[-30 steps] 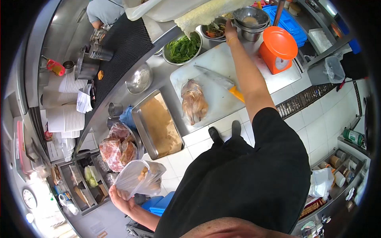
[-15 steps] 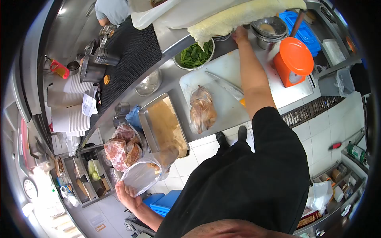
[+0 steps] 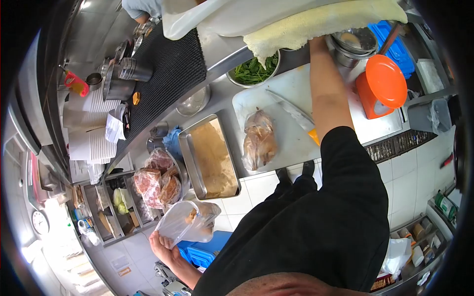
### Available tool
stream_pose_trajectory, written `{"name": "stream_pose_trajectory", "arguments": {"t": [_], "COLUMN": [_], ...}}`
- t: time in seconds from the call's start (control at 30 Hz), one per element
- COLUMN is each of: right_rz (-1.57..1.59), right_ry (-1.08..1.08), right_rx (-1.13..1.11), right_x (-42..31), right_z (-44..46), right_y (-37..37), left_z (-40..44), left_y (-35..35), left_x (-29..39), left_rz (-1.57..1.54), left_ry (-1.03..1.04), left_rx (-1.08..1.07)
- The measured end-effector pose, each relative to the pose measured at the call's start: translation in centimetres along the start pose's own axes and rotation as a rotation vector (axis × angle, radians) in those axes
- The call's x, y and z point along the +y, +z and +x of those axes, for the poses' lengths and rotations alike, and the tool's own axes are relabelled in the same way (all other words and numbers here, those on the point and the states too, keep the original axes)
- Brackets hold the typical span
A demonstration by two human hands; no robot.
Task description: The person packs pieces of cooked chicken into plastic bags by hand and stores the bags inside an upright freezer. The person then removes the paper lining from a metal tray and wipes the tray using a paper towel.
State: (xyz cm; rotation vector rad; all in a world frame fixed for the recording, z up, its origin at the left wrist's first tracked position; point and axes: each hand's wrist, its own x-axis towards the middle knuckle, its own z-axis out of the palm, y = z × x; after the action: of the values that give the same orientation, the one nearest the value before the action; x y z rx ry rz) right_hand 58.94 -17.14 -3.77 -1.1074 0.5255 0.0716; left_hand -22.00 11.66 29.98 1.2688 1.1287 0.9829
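My left hand (image 3: 165,249) pinches the edge of a clear plastic bag (image 3: 195,222), which hangs with brownish food pieces inside. Past the towel's (image 3: 326,27) lower edge goes my right forearm (image 3: 328,84); the fingers of my right hand are hidden there, near nested metal bowls (image 3: 353,42). Beneath that arm is a white cutting board (image 3: 291,133). On it lie a plastic-wrapped bird (image 3: 260,140), seemingly a whole chicken or duck, and a knife (image 3: 291,108) with a yellow handle. A metal tray (image 3: 210,158) with brownish residue sits left of the board.
Bagged meat (image 3: 157,180) rests in a bowl beside the tray. A bowl of leafy greens (image 3: 254,71) stands behind the board, and an orange kitchen scale (image 3: 380,89) to the right. Stacked white plates (image 3: 91,130) are at left. Another person's arm shows at top left.
The bag in my left hand has swung away from the tray's corner and now hangs lower. My right hand has gone further behind the towel, out of sight. The whole view has shifted slightly.
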Motion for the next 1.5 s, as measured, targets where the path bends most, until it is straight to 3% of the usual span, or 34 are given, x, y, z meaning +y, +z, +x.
{"name": "stream_pose_trajectory", "arguments": {"t": [0.93,1.1,1.17,1.27,1.3,1.37,1.43,1.5], "right_rz": [-0.039,-0.106,-0.322,-1.056,-1.588,0.025,0.164,0.034], "right_ry": [-0.157,-0.298,-0.46,-0.977,-0.701,-0.202,-0.171,-0.087], "right_rx": [0.011,0.094,0.108,0.118,-0.094,-0.015,-0.005,-0.012], "right_x": [-2.9,-1.7,-0.1,2.3,0.4,2.1,3.1,4.9], "right_z": [-1.5,-5.1,-6.0,-9.4,-13.7,-21.8,-28.5,-33.7], "right_y": [3.0,2.7,2.6,1.6,0.8,0.0,-2.2,-5.7], "left_z": [-0.3,0.7,1.9,4.3,5.2,7.1,9.1,10.0], "left_y": [-3.5,-5.6,-6.4,-7.0,-7.1,-6.8,-7.1,-6.9], "left_x": [-1.2,-1.5,-2.2,-3.2,-3.5,-4.3,-5.8,-5.9], "left_rz": [-0.215,-0.281,-0.386,-0.595,-0.669,-0.613,-0.677,-0.732], "left_ry": [-0.055,-0.045,-0.071,-0.159,-0.199,-0.228,-0.265,-0.327], "left_rx": [-0.021,-0.185,-0.187,-0.357,-0.442,-0.451,-0.565,-0.715]}}
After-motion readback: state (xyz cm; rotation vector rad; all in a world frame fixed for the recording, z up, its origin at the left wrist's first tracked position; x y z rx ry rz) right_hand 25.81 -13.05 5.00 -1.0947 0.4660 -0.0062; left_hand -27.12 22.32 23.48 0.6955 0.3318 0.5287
